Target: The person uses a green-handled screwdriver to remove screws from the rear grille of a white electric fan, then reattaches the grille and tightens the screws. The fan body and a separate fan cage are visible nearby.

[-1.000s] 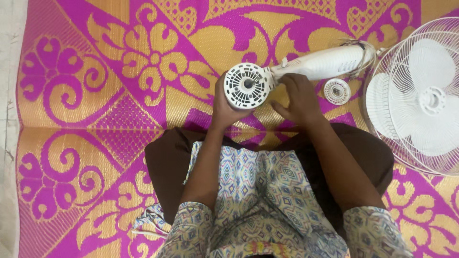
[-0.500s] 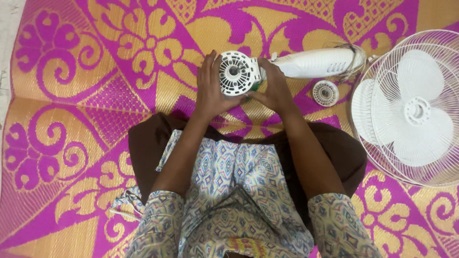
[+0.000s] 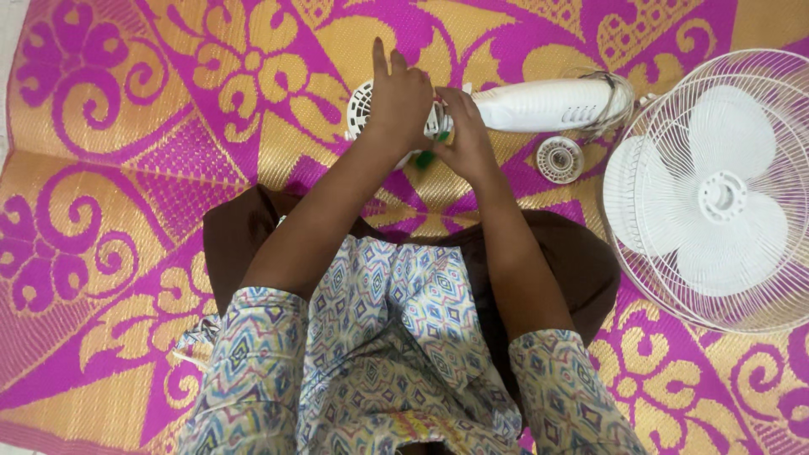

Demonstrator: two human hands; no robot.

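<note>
While sitting on the patterned mat (image 3: 126,168), the person is working at the fan motor.
Left hand (image 3: 400,101): now lying over the vented motor housing (image 3: 361,105), covering most of it, unlike half a second ago.
Right hand (image 3: 463,139): pinching a small green piece (image 3: 425,157) beside the housing.
Fan neck (image 3: 548,105): lying right of the housing.
Round cap (image 3: 559,159): lying below the neck.
Fan cage (image 3: 716,190): resting farther right.

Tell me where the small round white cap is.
In the head view, the small round white cap lies on the mat, right of the hands, just below the white fan body and left of the fan cage.
</note>
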